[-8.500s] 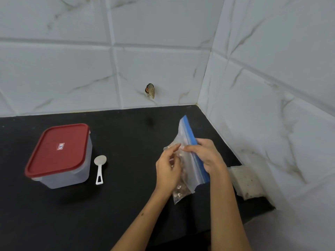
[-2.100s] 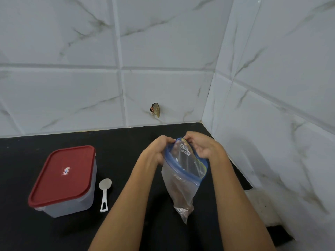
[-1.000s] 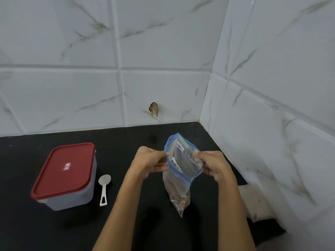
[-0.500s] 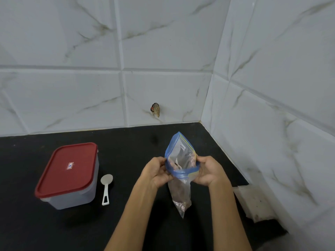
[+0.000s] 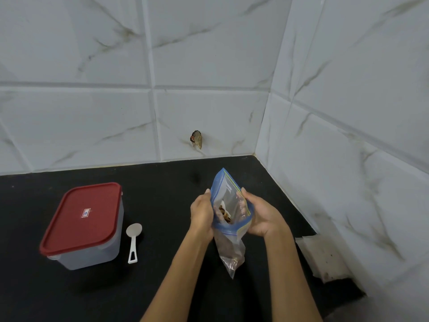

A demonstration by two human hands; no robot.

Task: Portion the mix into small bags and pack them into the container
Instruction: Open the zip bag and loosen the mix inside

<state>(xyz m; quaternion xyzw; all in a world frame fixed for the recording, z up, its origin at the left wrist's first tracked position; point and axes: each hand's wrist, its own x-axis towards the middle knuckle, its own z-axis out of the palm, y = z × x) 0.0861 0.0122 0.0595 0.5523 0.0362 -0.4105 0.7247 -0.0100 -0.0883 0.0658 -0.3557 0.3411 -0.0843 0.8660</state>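
Observation:
A clear zip bag (image 5: pixel 229 219) with a blue rim hangs above the black counter (image 5: pixel 162 194), its mouth spread wide. Brown mix shows inside near the opening and at the bottom corner. My left hand (image 5: pixel 202 213) grips the bag's left rim. My right hand (image 5: pixel 261 216) grips the right rim, fingers curled around it. A clear plastic container (image 5: pixel 92 247) with a red lid (image 5: pixel 82 217) shut on it stands at the left. A white plastic scoop (image 5: pixel 133 241) lies on the counter just right of the container.
White marble-look tiled walls meet in a corner behind and to the right. A small brown thing (image 5: pixel 196 139) is stuck on the back wall. A pale flat packet (image 5: pixel 322 259) lies against the right wall by the counter's edge.
Both hands slid down to the sides of the bag's rim and spread its mouth wider. The bag dropped slightly toward the counter. Container and scoop stayed put.

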